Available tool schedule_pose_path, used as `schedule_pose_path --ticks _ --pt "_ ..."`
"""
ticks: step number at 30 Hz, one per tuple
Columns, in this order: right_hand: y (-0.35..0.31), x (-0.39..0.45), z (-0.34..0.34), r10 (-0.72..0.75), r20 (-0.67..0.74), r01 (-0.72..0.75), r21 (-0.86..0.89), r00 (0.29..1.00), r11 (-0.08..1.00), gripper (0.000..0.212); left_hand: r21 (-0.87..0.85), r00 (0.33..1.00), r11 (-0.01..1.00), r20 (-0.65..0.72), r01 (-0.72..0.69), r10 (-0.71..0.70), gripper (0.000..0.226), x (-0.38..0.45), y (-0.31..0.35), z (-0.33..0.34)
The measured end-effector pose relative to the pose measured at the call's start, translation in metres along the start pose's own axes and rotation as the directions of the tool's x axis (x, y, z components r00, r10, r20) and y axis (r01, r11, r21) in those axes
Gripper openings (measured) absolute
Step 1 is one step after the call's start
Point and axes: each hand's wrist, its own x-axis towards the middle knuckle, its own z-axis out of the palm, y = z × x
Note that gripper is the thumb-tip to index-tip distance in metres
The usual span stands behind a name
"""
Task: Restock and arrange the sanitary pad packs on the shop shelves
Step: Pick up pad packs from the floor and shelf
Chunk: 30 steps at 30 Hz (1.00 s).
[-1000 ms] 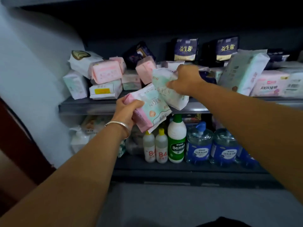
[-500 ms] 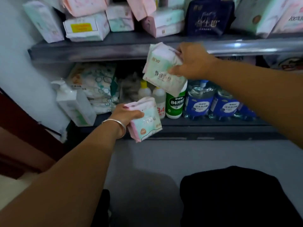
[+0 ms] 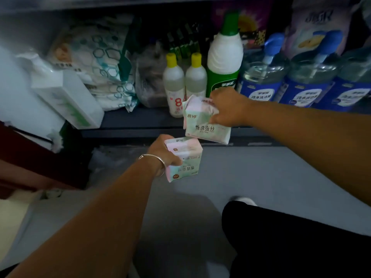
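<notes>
Both hands are loaded: the left hand grips one pad pack low over the floor, and the right hand pinches a second pack by its top, just above and beyond the left. The step looks like carrying packs down to the lower shelf, though the target spot is unclear. Next each pack needs a free gap beyond the right hand, among the bottles

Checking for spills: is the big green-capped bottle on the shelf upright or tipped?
Upright. The green-capped bottle stands on the shelf with its cap on top, beside two small yellow-capped bottles.
</notes>
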Motion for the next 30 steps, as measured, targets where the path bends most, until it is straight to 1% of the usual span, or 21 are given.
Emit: schedule_pose_path --ticks 7,12,18,20,23,27,30 --pt "0.003 0.017 0.055 0.012 0.063 -0.014 0.027 0.998 1.000 0.040 0.147 0.998 0.989 0.047 0.026 -0.033 0.069 0.025 -0.039 0.016" --pt "0.000 0.030 0.079 -0.033 0.118 0.027 0.053 0.992 0.998 0.045 0.225 0.999 0.974 0.043 0.018 -0.029 0.070 0.038 -0.061 0.026" --pt "-0.002 0.039 0.105 -0.082 0.187 0.072 0.061 0.979 0.996 0.045 0.298 0.995 0.954 0.084 0.024 -0.051 0.058 0.039 -0.076 0.036" --pt "0.000 0.039 0.113 -0.084 0.194 0.076 0.050 0.977 0.996 0.045 0.313 0.995 0.950 0.086 0.022 -0.051 0.056 0.041 -0.086 0.039" --pt "-0.003 0.040 0.122 -0.084 0.189 0.075 0.056 0.978 0.996 0.045 0.375 0.998 0.927 0.069 -0.021 -0.005 0.052 0.043 -0.094 0.041" --pt "-0.010 0.040 0.133 -0.074 0.164 0.061 0.080 0.984 0.995 0.042 0.344 0.998 0.938 0.052 -0.034 0.017 0.048 0.046 -0.098 0.043" --pt "-0.016 0.040 0.145 -0.048 0.159 0.037 0.069 0.986 0.997 0.047 0.366 0.997 0.930 0.080 -0.043 0.014 0.051 0.044 -0.101 0.042"
